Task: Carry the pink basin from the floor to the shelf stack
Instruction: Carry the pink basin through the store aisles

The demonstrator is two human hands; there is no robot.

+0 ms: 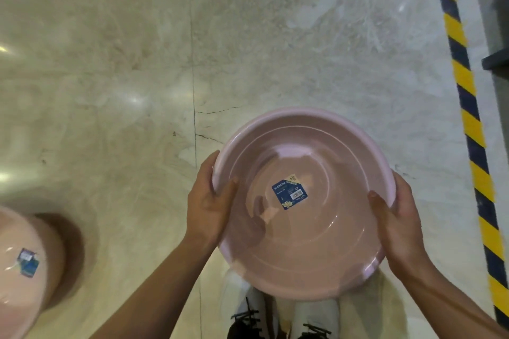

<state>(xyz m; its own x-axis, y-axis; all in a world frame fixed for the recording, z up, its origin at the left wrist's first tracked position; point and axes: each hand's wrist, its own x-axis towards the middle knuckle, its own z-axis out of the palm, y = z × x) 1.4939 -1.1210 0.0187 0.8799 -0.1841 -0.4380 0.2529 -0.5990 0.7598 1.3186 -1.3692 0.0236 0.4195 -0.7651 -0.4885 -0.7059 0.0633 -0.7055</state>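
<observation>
A glossy pale marble floor (124,63) fills the head view, with a thin tile joint running from far to near through the middle and small cracks branching off it. Along the right side a yellow and black hazard stripe (465,107) runs from far to near, and a dark grey structure (495,36) stands beyond it at the right edge.

The pink basin (316,242) is held up off the floor, right of centre and near the person, its open side facing the camera. A blue label (289,192) is stuck on its inner bottom. The left hand (209,201) grips the basin's left rim, thumb lying inside the bowl and fingers (209,162) wrapped around the outside of the rim. The right hand (399,220) grips the right rim the same way, thumb inside and the rest curled behind the edge. Both hands are closed firmly on the basin.

Below the basin, at the near edge, white shoes (314,314) with dark laces stand on the floor. At the near left another pink basin (24,270) with a similar blue label sits partly out of view, blurred.
</observation>
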